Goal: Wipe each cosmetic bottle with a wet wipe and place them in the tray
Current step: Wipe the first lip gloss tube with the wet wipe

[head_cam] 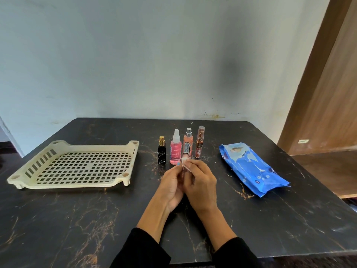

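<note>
My left hand (171, 183) grips a small slim bottle (183, 168) upright above the table, mostly hidden between my hands. My right hand (201, 183) pinches a white wet wipe (185, 161) against the top of that bottle. Behind my hands stands a row of bottles: a black one with a gold cap (161, 152), a pink spray bottle (175, 149), an orange spray bottle (188, 145) and a slim brown tube (200, 142). The cream perforated tray (29, 182) lies to the left with nothing in it.
A blue pack of wet wipes (251, 167) lies to the right on the dark marble table (77, 219). A wooden cabinet (328, 93) stands at the right, and a pale wall rises behind the table.
</note>
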